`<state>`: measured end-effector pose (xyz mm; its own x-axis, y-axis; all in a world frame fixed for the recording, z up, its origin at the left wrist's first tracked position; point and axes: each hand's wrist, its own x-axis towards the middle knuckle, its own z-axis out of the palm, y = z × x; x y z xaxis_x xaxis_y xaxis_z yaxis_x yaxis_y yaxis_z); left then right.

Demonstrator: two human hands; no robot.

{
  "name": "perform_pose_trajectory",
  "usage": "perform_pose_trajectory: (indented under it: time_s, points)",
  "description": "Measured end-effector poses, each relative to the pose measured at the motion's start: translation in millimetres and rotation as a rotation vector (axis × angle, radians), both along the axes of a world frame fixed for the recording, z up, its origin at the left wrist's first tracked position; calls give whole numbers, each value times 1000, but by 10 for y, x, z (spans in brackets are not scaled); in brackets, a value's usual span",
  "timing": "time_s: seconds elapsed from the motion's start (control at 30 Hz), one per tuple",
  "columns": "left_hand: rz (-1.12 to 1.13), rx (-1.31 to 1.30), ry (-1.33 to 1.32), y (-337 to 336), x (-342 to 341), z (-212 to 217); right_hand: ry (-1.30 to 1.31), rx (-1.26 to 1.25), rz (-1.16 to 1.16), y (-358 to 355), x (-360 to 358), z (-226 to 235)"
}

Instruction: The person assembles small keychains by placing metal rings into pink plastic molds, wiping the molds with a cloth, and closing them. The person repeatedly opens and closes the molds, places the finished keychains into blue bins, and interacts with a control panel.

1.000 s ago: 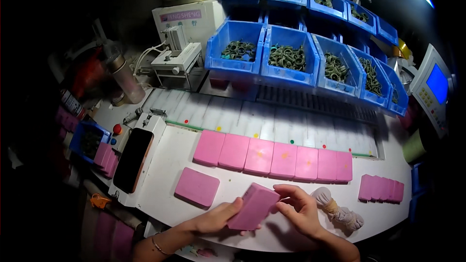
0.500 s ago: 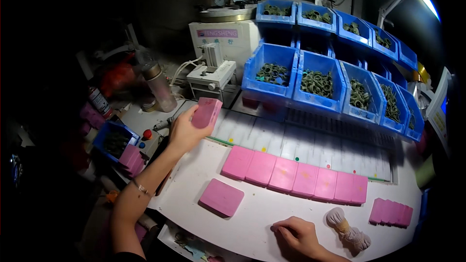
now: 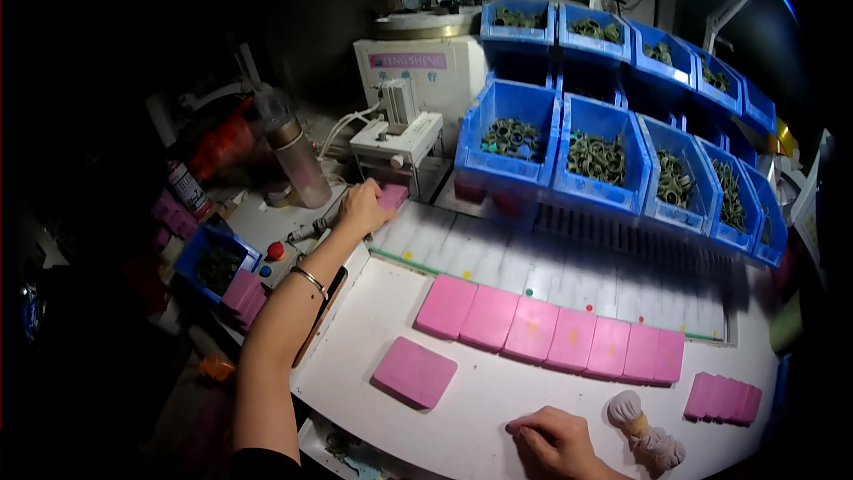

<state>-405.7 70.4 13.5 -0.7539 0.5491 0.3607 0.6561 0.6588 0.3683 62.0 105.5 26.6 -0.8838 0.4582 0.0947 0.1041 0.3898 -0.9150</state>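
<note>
At the far left of the white table, my left hand (image 3: pixel 362 210) is closed round a pink mould block (image 3: pixel 393 196), low in front of the small white clamp machine (image 3: pixel 396 135). Its fingers hide part of the block. Close to the table's near edge rests my right hand (image 3: pixel 560 441), fingers curled together with nothing visible in them. To its right lies a greyish cloth bundle (image 3: pixel 641 428) tied in the middle. A single pink block (image 3: pixel 415 372) lies flat between my hands, and a row of several pink blocks (image 3: pixel 551 334) stretches behind it.
Blue bins (image 3: pixel 511 169) with green ring-shaped pieces stand in tiers at the back. A marked white panel (image 3: pixel 498 253) is set behind the row. Smaller pink blocks (image 3: pixel 721 398) lie right. A bottle (image 3: pixel 298 164), a spray can (image 3: pixel 187 188) and a low blue bin (image 3: pixel 213 260) stand left.
My left hand has carried the pink block forward and lowered it toward the clamp machine; the block now looks flatter. My right hand stays by the near edge. The whole view has shifted slightly.
</note>
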Motion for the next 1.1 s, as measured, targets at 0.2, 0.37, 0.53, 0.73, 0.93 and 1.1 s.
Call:
perform_pose_trajectory:
  time_s: [0.2, 0.37, 0.53, 0.73, 0.93, 1.1]
  points:
    - [21, -25, 31, -79, 139, 28, 10, 111, 79, 125, -35, -212]
    - [-262, -139, 130, -154, 1105, 291, 25, 115, 44, 147, 7, -247]
    - [-425, -296, 57, -603, 1847, 389, 2, 128, 76, 137, 7, -236]
    - [40, -332, 211, -1078, 1228, 361, -15, 124, 60, 59, 59, -112]
    - [361, -359, 112, -1768, 345, 61, -14, 168, 81, -35, -8, -97]
    - [320, -373, 64, -1881, 103, 55, 26, 179, 59, -27, -71, -125]
